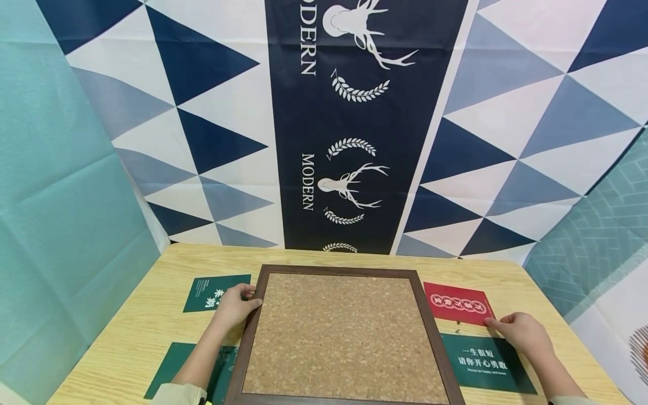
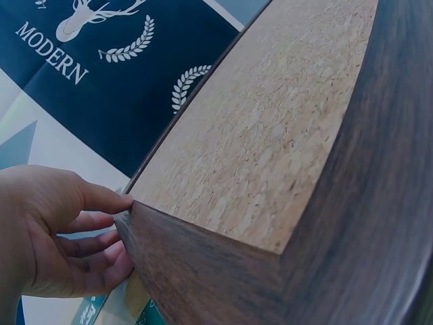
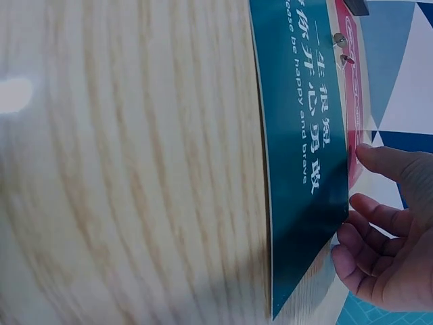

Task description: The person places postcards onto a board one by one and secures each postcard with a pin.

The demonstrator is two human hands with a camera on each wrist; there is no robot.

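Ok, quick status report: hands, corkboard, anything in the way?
Left hand gripping the corkboard by its left edge. Right hand at the red card. Corkboard cork side up. Small pins near red card, possibly in the way.

- board sits mid-worktop, far side close to the back edge, cloth hanging behind that
- left of it: back-left card up toward that corner, front-left card nearer the front
- right of it: back-right card, with front-right card just in front
- couple of pins between those last two
- left hand on the board's left rim, right hand at the back-right card's near-right corner
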